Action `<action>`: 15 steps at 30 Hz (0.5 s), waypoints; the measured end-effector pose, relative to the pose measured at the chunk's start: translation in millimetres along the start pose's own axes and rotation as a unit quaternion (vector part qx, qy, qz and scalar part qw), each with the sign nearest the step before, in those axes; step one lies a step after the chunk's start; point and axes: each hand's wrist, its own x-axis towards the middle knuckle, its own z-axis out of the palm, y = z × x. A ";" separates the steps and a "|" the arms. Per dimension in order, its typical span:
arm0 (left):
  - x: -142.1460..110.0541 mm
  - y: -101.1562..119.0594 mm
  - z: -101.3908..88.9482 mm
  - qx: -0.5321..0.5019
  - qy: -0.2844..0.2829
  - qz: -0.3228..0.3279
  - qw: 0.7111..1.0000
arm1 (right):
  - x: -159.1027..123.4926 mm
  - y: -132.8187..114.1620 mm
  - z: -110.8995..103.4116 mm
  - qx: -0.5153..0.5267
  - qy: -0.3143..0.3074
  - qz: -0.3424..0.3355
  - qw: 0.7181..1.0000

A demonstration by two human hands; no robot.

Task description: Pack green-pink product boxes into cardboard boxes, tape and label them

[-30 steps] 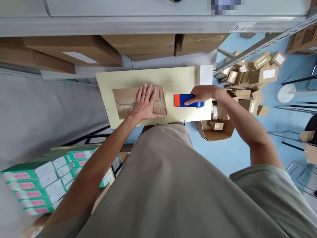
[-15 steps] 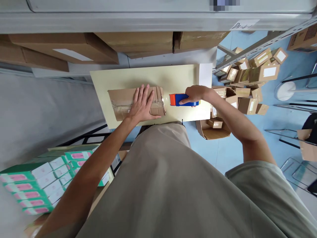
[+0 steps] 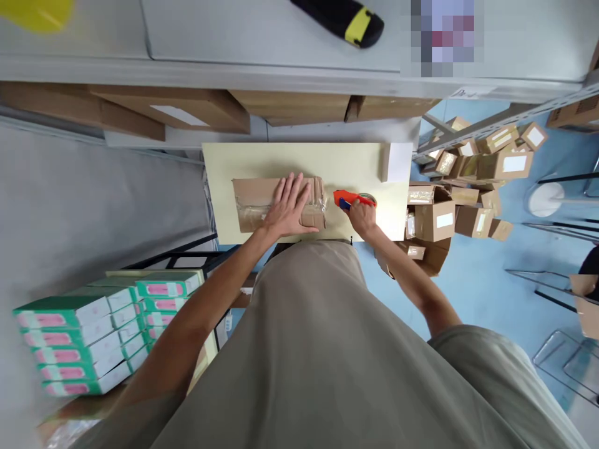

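A brown cardboard box (image 3: 257,189) with clear tape along its middle lies on the cream tabletop (image 3: 346,160). My left hand (image 3: 287,209) rests flat on the box's right part, fingers spread. Just right of the box, my right hand (image 3: 362,218) is wrapped round an orange and blue tape dispenser (image 3: 345,198). The dispenser's front end points left toward the box's taped right end, where clear tape (image 3: 326,204) sticks out. Whether tape runs between box and dispenser I cannot tell.
A white box (image 3: 397,163) sits at the tabletop's right back corner. Behind is a shelf (image 3: 262,68) with cartons (image 3: 299,107) under it and a black-yellow handle (image 3: 355,25) on top. Cartons (image 3: 435,221) crowd the floor at right; green-white boxes (image 3: 70,318) are stacked at left.
My right hand has turned the tape dispenser, so its orange side now shows, and the forearm has swung inward. My left hand stays on the box. The view has shifted.
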 end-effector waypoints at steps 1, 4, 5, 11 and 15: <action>0.0 -0.9 0.3 0.000 0.004 0.004 1.000 | -3.0 -1.2 4.4 0.007 0.005 0.024 1.000; -1.7 -1.7 0.8 -0.013 0.031 0.018 0.999 | -10.7 -7.3 16.5 0.059 0.038 0.088 0.994; -3.3 -0.8 0.6 -0.024 0.049 0.021 0.998 | -13.4 -9.9 18.9 0.078 0.057 0.101 0.990; -16.9 20.1 -27.5 -0.128 0.235 0.014 0.964 | -43.2 -31.7 -12.7 0.156 0.252 0.069 0.952; -9.1 38.2 -91.8 -0.169 0.352 0.041 0.920 | -58.4 -65.4 -89.5 0.181 0.444 -0.068 0.875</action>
